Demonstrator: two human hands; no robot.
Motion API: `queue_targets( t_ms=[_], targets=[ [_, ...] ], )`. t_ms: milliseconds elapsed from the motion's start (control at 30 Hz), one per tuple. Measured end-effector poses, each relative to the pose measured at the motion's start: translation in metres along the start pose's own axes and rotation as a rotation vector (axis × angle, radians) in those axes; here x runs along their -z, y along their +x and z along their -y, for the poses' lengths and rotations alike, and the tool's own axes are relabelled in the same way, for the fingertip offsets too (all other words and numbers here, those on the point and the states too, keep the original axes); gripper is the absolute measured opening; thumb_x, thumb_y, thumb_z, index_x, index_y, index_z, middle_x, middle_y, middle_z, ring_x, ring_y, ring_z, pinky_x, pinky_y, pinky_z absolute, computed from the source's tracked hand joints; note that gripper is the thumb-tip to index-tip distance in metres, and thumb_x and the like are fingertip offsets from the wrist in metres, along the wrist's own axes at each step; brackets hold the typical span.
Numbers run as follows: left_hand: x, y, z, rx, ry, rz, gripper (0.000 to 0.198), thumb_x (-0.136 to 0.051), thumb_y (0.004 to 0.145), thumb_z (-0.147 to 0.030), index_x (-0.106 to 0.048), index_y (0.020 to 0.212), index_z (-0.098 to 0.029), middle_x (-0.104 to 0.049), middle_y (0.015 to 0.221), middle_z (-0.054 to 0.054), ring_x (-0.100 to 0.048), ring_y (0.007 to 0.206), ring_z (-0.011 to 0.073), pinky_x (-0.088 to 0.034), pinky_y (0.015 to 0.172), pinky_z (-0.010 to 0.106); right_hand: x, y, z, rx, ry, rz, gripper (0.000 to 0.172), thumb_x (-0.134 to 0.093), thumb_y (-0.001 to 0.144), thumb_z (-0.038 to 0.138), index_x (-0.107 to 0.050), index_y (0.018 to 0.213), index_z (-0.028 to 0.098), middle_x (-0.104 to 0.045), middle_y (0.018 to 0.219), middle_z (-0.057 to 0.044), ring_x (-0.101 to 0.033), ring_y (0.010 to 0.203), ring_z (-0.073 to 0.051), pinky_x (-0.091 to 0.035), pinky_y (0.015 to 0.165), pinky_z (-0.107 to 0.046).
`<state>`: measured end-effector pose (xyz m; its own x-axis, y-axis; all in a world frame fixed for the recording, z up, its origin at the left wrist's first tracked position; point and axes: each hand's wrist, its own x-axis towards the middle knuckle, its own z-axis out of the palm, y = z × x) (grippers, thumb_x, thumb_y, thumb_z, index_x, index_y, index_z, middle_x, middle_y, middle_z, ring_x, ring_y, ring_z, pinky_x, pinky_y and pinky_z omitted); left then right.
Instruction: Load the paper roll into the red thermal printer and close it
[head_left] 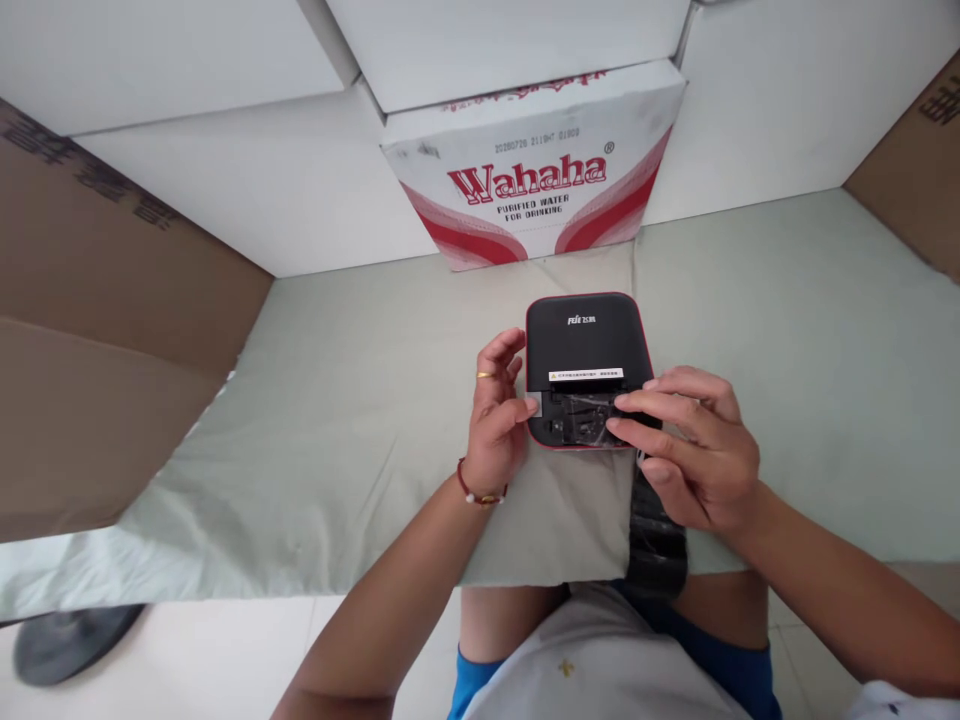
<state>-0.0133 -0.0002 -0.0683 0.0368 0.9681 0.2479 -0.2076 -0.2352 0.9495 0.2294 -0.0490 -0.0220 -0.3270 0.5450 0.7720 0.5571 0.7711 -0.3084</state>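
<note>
So your forearms come up from the bottom corners and angle in toward each other. Your left hand (499, 405) is upright-ish, fingers loosely bent, with the thumb (514, 413) stretched out sideways to the right. Your right hand (705, 445) is turned palm-inward, index and middle fingers (667, 403) reaching left and a bit spread, thumb tucked lower and clear of those fingertips. Both wrists look pretty straight, hands close but not touching.
</note>
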Motion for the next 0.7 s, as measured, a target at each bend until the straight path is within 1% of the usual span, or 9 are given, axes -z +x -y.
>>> queue_targets(
  t_ms=[67,133,233,300,367,433,533,600,700],
  targets=[
    [-0.002,0.004,0.0,0.066,-0.122,0.052,0.071,-0.082,0.083,-0.053,-0.061,0.15,-0.041,-0.056,0.168,0.002,-0.051,0.158,0.0333,-0.045,0.129,0.052,0.001,0.0,0.0,0.005,0.002,0.004,0.034,-0.057,0.109,0.033,-0.08,0.133,0.031,-0.086,0.116,-0.006,-0.069,0.114,-0.031,-0.061,0.096,-0.055],
    [-0.004,0.006,-0.002,0.092,-0.208,0.084,0.073,-0.084,0.081,-0.051,-0.062,0.15,-0.042,-0.056,0.17,0.0,-0.048,0.162,0.0326,-0.043,0.133,0.053,0.001,0.002,0.0,0.012,0.015,0.016,0.033,-0.06,0.106,0.028,-0.079,0.133,0.031,-0.086,0.114,-0.006,-0.07,0.112,-0.03,-0.06,0.093,-0.053],
    [-0.008,0.007,-0.004,0.121,-0.287,0.078,0.07,-0.084,0.083,-0.053,-0.064,0.149,-0.04,-0.055,0.172,0.001,-0.044,0.166,0.0325,-0.038,0.138,0.054,0.001,0.004,0.0,0.017,0.033,0.03,0.029,-0.063,0.104,0.023,-0.077,0.129,0.027,-0.086,0.113,-0.008,-0.07,0.108,-0.029,-0.059,0.092,-0.051],
    [-0.008,0.008,-0.004,0.144,-0.281,0.052,0.063,-0.081,0.088,-0.057,-0.066,0.146,-0.038,-0.056,0.171,0.003,-0.046,0.166,0.0328,-0.038,0.138,0.055,0.0,0.005,0.001,0.024,0.032,0.041,0.025,-0.065,0.103,0.022,-0.077,0.126,0.024,-0.085,0.112,-0.01,-0.07,0.105,-0.029,-0.058,0.092,-0.051],
    [-0.006,0.012,-0.002,0.165,-0.242,0.035,0.06,-0.081,0.09,-0.058,-0.066,0.144,-0.037,-0.058,0.169,0.004,-0.049,0.164,0.0326,-0.04,0.137,0.055,-0.001,0.006,0.002,0.023,0.028,0.038,0.023,-0.067,0.102,0.021,-0.077,0.124,0.023,-0.085,0.112,-0.01,-0.07,0.103,-0.029,-0.057,0.092,-0.051],
    [-0.004,0.016,0.0,0.159,-0.2,0.023,0.064,-0.087,0.087,-0.054,-0.064,0.144,-0.037,-0.058,0.168,0.004,-0.048,0.164,0.0319,-0.038,0.139,0.054,-0.002,0.005,0.002,0.012,0.029,0.024,0.023,-0.067,0.102,0.021,-0.077,0.123,0.025,-0.085,0.111,-0.008,-0.071,0.103,-0.028,-0.057,0.093,-0.05],
    [-0.003,0.023,0.0,0.122,-0.194,-0.015,0.08,-0.096,0.078,-0.046,-0.058,0.148,-0.041,-0.055,0.171,0.002,-0.04,0.17,0.0301,-0.03,0.144,0.052,-0.003,0.005,0.003,0.0,0.017,0.014,0.023,-0.068,0.101,0.021,-0.078,0.121,0.027,-0.086,0.111,-0.006,-0.072,0.102,-0.027,-0.057,0.094,-0.05],
    [-0.002,0.025,0.0,0.117,-0.185,-0.013,0.087,-0.098,0.075,-0.044,-0.054,0.151,-0.043,-0.052,0.174,0.002,-0.036,0.173,0.0294,-0.028,0.145,0.052,-0.003,0.005,0.003,-0.003,-0.001,0.011,0.024,-0.068,0.1,0.021,-0.079,0.121,0.028,-0.086,0.11,-0.005,-0.073,0.102,-0.027,-0.057,0.094,-0.05],
    [-0.002,0.023,0.001,0.13,-0.181,0.034,0.083,-0.095,0.079,-0.046,-0.054,0.151,-0.043,-0.052,0.175,0.002,-0.038,0.172,0.0297,-0.029,0.145,0.054,-0.003,0.006,0.004,0.01,-0.027,0.001,0.024,-0.068,0.1,0.02,-0.079,0.119,0.029,-0.087,0.109,-0.003,-0.073,0.101,-0.026,-0.058,0.092,-0.048]
  ],
)
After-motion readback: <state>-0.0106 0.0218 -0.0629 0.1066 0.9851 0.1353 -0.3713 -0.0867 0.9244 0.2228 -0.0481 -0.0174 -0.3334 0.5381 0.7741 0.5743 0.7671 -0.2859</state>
